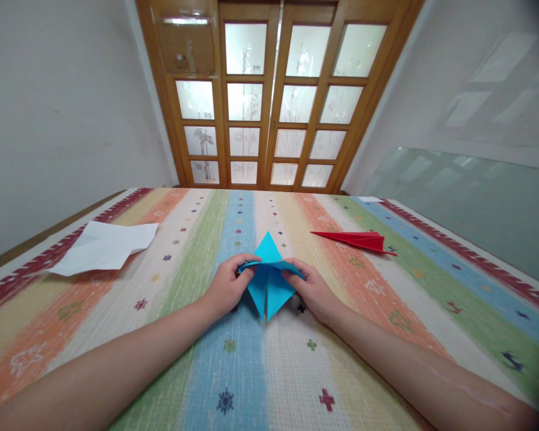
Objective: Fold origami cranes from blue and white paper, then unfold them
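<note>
Blue folded paper [273, 278] is pinched at both sides by nearly closed hands [228, 284] [313, 290], forearms [126, 365] angling inward.

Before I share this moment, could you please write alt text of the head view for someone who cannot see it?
Someone's left fingers and right fingers hold a folded blue paper over a striped cloth. White paper lies to the left and a folded red paper to the right; behind stand glazed wooden doors.
</note>
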Demonstrator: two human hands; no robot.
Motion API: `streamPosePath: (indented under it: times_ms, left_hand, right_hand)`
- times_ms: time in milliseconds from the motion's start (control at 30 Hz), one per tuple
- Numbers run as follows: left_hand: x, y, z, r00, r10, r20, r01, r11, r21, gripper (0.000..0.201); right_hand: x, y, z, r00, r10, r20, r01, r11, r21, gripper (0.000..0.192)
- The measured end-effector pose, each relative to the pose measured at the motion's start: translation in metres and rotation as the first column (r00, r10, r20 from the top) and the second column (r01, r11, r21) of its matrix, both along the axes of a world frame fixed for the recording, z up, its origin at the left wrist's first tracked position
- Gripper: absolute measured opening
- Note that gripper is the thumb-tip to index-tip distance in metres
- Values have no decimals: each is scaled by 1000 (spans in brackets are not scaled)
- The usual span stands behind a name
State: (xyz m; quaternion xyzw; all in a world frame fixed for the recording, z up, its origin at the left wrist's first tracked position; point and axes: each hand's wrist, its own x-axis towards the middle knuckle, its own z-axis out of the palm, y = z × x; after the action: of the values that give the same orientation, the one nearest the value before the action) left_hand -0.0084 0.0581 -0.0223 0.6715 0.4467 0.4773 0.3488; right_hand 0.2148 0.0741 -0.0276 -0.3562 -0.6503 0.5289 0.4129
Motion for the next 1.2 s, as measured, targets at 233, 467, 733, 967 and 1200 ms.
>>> streamPosePath:
  times_ms: [233,467,733,967,1200]
  left_hand:
    - [2,-10,4,991,-132,28,129,988,84,55]
    - [4,-8,1,999,-41,18,40,999,30,41]
    - [6,-5,-4,999,-32,26,32,999,-16,37]
    - [6,-2,-2,997,-21,72,23,999,-26,33]
    - [5,0,-4,999,35,31,-33,998,-52,35]
  right_hand:
    - [-2,-3,4,998,-55,29,53,997,55,30]
    - [-5,-5,-1,999,-35,8,35,999,-24,39]
    - [-9,-15,-2,995,68,-74,-73,995,-73,43]
    - [-6,-14,2,997,62,-52,-59,996,69,49]
    - [-6,-10,-9,987,39,-156,-59,990,-129,56]
